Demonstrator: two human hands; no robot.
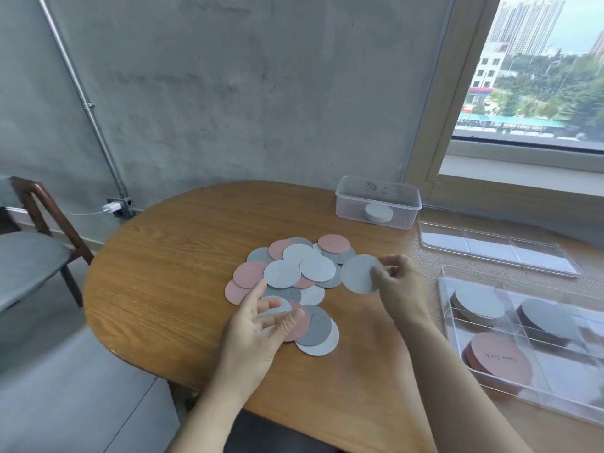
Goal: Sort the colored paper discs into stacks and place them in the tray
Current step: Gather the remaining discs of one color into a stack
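A loose pile of pink, light grey and dark grey paper discs lies on the wooden table. My right hand pinches a light grey disc by its right edge, lifted at the pile's right side. My left hand hovers palm up over the pile's near edge, fingers relaxed, with a pale disc lying against its fingertips. At the right, the clear tray holds a light grey stack, a dark grey stack and a pink stack.
A clear plastic box with a white round stack inside stands at the back right. A clear lid lies behind the tray. A chair stands to the left, with a concrete wall behind and a window at the right.
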